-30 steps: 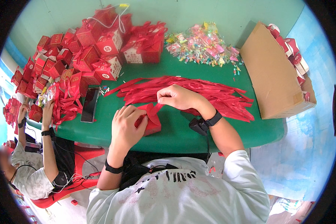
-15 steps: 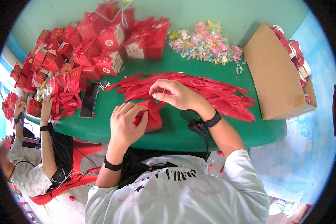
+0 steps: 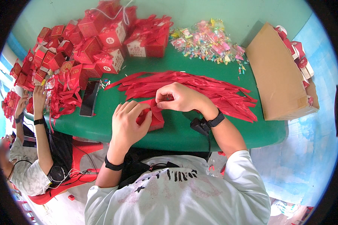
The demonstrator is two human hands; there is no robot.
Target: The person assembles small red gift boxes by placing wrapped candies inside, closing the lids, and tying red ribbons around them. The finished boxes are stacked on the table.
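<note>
In front of me at the table's near edge is a small red gift box [image 3: 158, 123] with a red ribbon at its top. My left hand [image 3: 128, 122] is closed at the box's left side, thumb and forefinger pinched together at its upper edge. From the right, my right hand [image 3: 181, 98] pinches the red ribbon [image 3: 154, 106] over the box top. The fingers partly cover the ribbon, so its knot or loop cannot be made out. Just beyond both hands lies a long bundle of loose red ribbons [image 3: 214, 95].
Red and white gift boxes [image 3: 88, 50] are heaped at the far left, beside a black phone [image 3: 89, 98]. Wrapped candies [image 3: 210, 43] form a pile at the back. A cardboard carton [image 3: 279, 75] of boxes stands at right. A co-worker's hands [image 3: 38, 95] work at left.
My right hand has come down slightly and closed in on the ribbon at the box top. My left hand stays at the box. The co-worker's nearer hand has moved left and away.
</note>
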